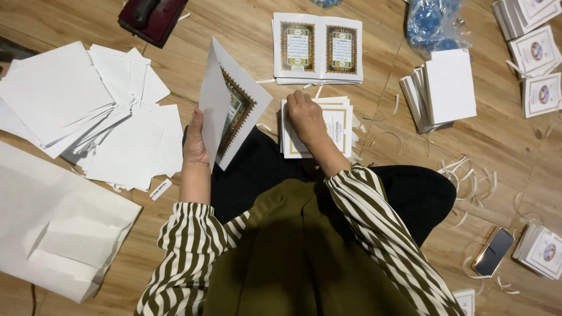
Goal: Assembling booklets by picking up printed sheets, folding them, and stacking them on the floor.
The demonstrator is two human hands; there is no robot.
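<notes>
My left hand (195, 140) holds a folded white sheet (229, 103) upright, its inner face showing an ornate gold and dark printed frame. My right hand (305, 117) rests with fingers curled on a stack of printed pages with gold borders (339, 124) lying on the wooden floor just beyond my knees. Further out lies an open stack of sheets with two framed ornate panels (318, 48). I sit on the floor in striped sleeves and an olive garment.
A loose pile of blank white sheets (88, 111) spreads at left, above a large white paper (52, 228). A dark red tool (151, 17) lies top left. White booklet stacks (442, 88), printed covers (535, 52), a blue plastic bag (433, 23), paper strips and a phone (493, 251) lie at right.
</notes>
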